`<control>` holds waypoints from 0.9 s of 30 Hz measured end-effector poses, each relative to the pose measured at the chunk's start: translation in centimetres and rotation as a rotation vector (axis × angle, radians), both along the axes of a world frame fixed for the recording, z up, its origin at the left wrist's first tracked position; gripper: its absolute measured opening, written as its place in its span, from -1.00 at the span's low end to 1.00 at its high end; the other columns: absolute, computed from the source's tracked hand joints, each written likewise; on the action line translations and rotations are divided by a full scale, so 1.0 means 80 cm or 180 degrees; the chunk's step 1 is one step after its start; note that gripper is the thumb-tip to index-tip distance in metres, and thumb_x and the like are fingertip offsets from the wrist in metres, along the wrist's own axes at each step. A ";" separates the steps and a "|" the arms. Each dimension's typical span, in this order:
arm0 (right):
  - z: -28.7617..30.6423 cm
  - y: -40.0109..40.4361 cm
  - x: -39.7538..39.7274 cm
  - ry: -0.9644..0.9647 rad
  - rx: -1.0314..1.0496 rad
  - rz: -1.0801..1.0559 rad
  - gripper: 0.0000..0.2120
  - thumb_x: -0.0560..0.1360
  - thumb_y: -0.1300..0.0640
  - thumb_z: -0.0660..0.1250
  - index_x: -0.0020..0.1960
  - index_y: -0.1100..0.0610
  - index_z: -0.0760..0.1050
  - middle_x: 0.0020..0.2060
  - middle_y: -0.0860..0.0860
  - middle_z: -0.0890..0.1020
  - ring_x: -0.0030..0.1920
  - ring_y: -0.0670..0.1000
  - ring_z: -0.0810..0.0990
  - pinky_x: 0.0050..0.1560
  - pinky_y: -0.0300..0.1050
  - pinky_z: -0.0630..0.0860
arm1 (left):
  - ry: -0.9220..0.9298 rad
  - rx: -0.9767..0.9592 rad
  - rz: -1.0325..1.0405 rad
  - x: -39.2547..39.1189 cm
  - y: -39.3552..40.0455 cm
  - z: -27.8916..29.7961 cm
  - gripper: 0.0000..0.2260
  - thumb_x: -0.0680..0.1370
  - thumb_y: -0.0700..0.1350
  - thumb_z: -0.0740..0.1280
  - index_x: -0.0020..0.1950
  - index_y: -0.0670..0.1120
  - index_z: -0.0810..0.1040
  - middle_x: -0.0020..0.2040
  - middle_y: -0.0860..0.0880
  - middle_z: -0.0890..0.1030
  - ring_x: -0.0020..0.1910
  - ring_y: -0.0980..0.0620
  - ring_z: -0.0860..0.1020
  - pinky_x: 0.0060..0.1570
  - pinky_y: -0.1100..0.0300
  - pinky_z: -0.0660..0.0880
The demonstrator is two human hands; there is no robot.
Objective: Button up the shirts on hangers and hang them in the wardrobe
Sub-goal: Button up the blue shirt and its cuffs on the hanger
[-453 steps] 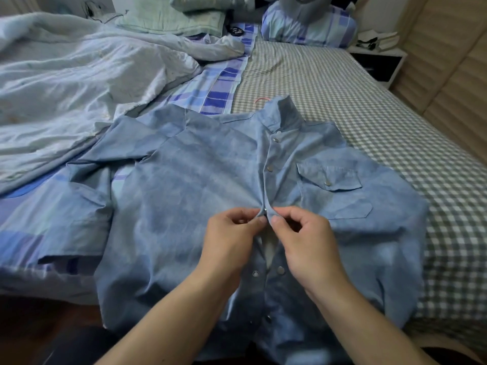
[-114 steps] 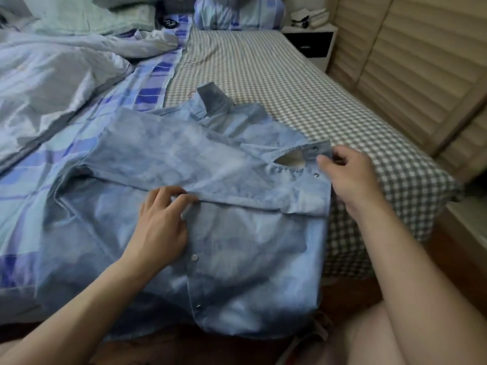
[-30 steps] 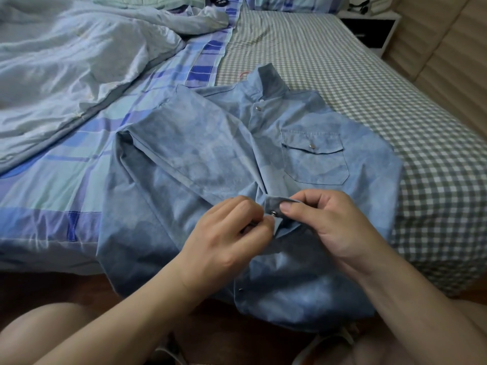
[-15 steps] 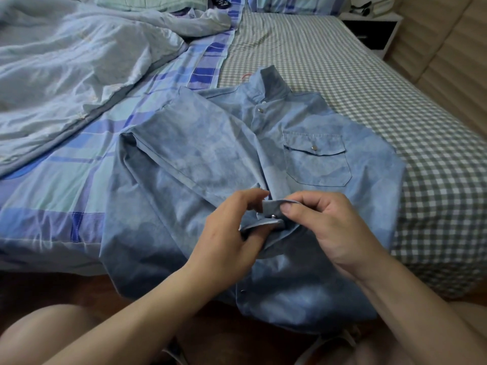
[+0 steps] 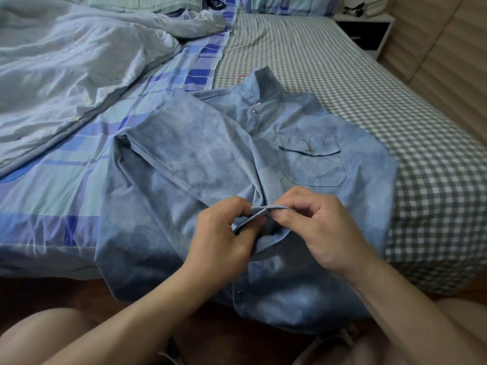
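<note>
A light blue denim shirt (image 5: 200, 159) with metal snaps lies face up at the bed's near edge, collar pointing away, hem hanging over the side. Its left sleeve is folded across the chest. The sleeve's cuff (image 5: 259, 214) is lifted off the shirt front. My left hand (image 5: 224, 235) pinches the cuff's left end between thumb and fingers. My right hand (image 5: 313, 227) pinches its right end, thumb on top. The chest pocket (image 5: 313, 164) has a snap on its flap. A bit of red hanger (image 5: 240, 76) shows beside the collar.
A crumpled pale blue quilt (image 5: 68, 64) covers the bed's left half over a blue plaid sheet (image 5: 52, 191). The grey checked sheet (image 5: 395, 96) lies right. A nightstand (image 5: 366, 30) stands at the far right corner, next to louvred wardrobe doors (image 5: 448, 56). My knees show below.
Since 3.8 s ago the sleeve has been laid across the chest and both hands have come together on its cuff. In the last half second the cuff ends have closed together, hiding the snap.
</note>
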State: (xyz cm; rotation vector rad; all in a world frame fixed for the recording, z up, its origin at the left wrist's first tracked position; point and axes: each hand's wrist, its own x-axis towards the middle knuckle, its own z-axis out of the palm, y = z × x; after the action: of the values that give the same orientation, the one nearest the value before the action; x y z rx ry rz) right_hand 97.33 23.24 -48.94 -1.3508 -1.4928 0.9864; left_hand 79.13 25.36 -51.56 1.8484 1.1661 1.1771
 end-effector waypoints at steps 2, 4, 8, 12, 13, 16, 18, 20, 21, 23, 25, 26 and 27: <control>0.000 0.001 0.001 0.0046 -0.0070 -0.0026 -0.83 0.57 0.01 0.39 -0.08 0.04 0.72 -0.08 -0.03 0.68 0.01 0.01 0.66 0.12 -0.02 0.54 | 0.0254 0.0070 0.0115 0.001 0.008 0.000 -0.83 0.50 -0.03 0.42 -0.23 -0.07 0.59 -0.29 0.05 0.64 -0.23 0.06 0.62 -0.19 0.01 0.51; 0.001 0.006 0.007 0.0119 -0.0024 -0.0242 -0.72 0.55 -0.12 0.30 0.03 0.01 0.70 0.00 -0.09 0.71 0.10 -0.12 0.66 0.20 -0.16 0.50 | 0.0512 0.0041 0.0282 -0.002 0.027 0.003 -0.74 0.48 0.02 0.39 -0.29 -0.13 0.50 -0.40 0.04 0.51 -0.35 0.11 0.49 -0.28 0.08 0.43; -0.007 0.029 0.042 -0.0310 0.0205 -0.1134 -0.86 0.62 0.04 0.34 0.12 -0.02 0.66 0.04 -0.15 0.70 0.07 -0.25 0.63 0.11 -0.40 0.48 | -0.0401 -0.0560 0.1652 -0.067 0.107 0.016 -0.83 0.43 -0.02 0.33 -0.26 -0.09 0.46 -0.35 0.05 0.43 -0.35 0.12 0.33 -0.32 0.12 0.32; -0.012 0.038 0.087 -0.0939 0.0231 -0.1841 -0.76 0.60 0.16 0.34 0.25 0.07 0.61 0.18 -0.01 0.64 0.12 -0.11 0.58 0.19 -0.29 0.45 | -0.0315 -0.0275 0.3156 -0.122 0.129 0.039 -0.47 0.55 -0.17 0.23 0.54 -0.07 0.35 0.48 -0.20 0.31 0.41 -0.12 0.37 0.39 0.14 0.29; -0.009 0.037 0.098 -0.1118 0.0267 -0.2041 -0.72 0.59 0.17 0.34 0.28 0.09 0.58 0.23 0.03 0.60 0.17 -0.05 0.55 0.22 -0.24 0.42 | 0.0234 0.0535 0.2916 -0.112 0.117 0.041 -0.46 0.55 -0.16 0.24 0.56 -0.04 0.35 0.52 -0.23 0.27 0.49 -0.17 0.29 0.49 0.08 0.19; -0.001 0.037 0.140 -0.1529 -0.0070 -0.2671 -0.53 0.53 0.10 0.33 0.43 0.12 0.45 0.37 0.14 0.47 0.36 0.16 0.46 0.39 0.04 0.39 | 0.1812 0.1672 0.1005 -0.056 0.077 0.014 -0.57 0.59 0.02 0.27 0.48 0.06 0.49 0.54 -0.20 0.33 0.54 -0.27 0.25 0.53 -0.19 0.15; -0.002 0.037 0.157 -0.1206 -0.0598 -0.2782 -0.34 0.48 -0.03 0.34 0.53 0.11 0.31 0.42 0.13 0.45 0.40 0.17 0.44 0.38 0.07 0.41 | 0.2646 0.0743 0.0485 -0.038 0.070 -0.016 -0.50 0.61 0.25 0.17 0.56 0.21 0.33 0.64 -0.10 0.14 0.60 -0.28 0.08 0.53 -0.31 0.05; -0.004 0.036 0.161 -0.0461 -0.0868 -0.2486 -0.30 0.42 -0.10 0.41 0.50 0.10 0.36 0.31 0.06 0.57 0.29 0.09 0.56 0.26 0.00 0.50 | 0.3133 0.0015 0.0368 -0.038 0.080 -0.033 -0.43 0.60 0.37 0.08 0.60 0.30 0.12 0.67 -0.04 -0.03 0.61 -0.28 -0.04 0.52 -0.37 -0.01; -0.010 0.039 0.164 -0.0250 -0.0884 -0.2340 -0.35 0.38 -0.11 0.45 0.41 0.10 0.46 0.19 0.03 0.65 0.19 0.09 0.64 0.22 0.05 0.57 | 0.3178 -0.0076 0.0306 -0.039 0.087 -0.034 -0.41 0.59 0.40 0.07 0.60 0.31 0.09 0.67 -0.03 -0.04 0.62 -0.27 -0.04 0.52 -0.36 -0.01; 0.000 0.045 0.148 -0.0477 -0.0786 -0.2172 -0.64 0.44 0.01 0.43 0.17 0.16 0.60 -0.04 0.03 0.72 0.01 0.13 0.70 0.05 0.11 0.65 | 0.2873 -0.0153 0.0270 -0.041 0.099 -0.026 -0.43 0.56 0.42 0.09 0.55 0.30 0.26 0.65 -0.04 0.12 0.60 -0.25 0.07 0.53 -0.29 0.06; 0.025 0.060 0.116 -0.1206 -0.0369 -0.2114 -0.89 0.52 0.16 0.34 -0.07 0.20 0.56 -0.21 0.06 0.65 -0.14 0.16 0.65 -0.18 0.01 0.57 | 0.1906 -0.0114 0.0434 -0.041 0.106 -0.009 -0.48 0.51 0.40 0.12 0.32 0.21 0.59 0.46 -0.04 0.48 0.47 -0.21 0.35 0.46 -0.21 0.28; 0.041 0.066 0.089 -0.1518 -0.0076 -0.2024 -0.90 0.54 0.18 0.30 -0.13 0.18 0.51 -0.27 0.04 0.60 -0.18 0.15 0.61 -0.27 -0.06 0.48 | 0.1372 -0.0095 0.0516 -0.041 0.107 -0.002 -0.51 0.50 0.38 0.14 0.16 0.16 0.67 0.28 0.00 0.61 0.34 -0.16 0.49 0.36 -0.19 0.39; 0.053 0.071 0.060 -0.1823 0.0169 -0.1818 -0.90 0.57 0.19 0.26 -0.12 0.15 0.50 -0.26 0.02 0.59 -0.16 0.13 0.59 -0.29 -0.08 0.44 | 0.0936 -0.0131 0.0527 -0.042 0.107 0.004 -0.55 0.49 0.38 0.15 0.04 0.14 0.69 0.10 0.04 0.67 0.19 -0.10 0.58 0.26 -0.17 0.46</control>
State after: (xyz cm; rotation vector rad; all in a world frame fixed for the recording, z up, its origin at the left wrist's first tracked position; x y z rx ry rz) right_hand 102.14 28.93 -44.69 -1.9735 -1.3728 0.1981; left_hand 75.81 33.89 -51.25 1.9707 1.5193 0.9805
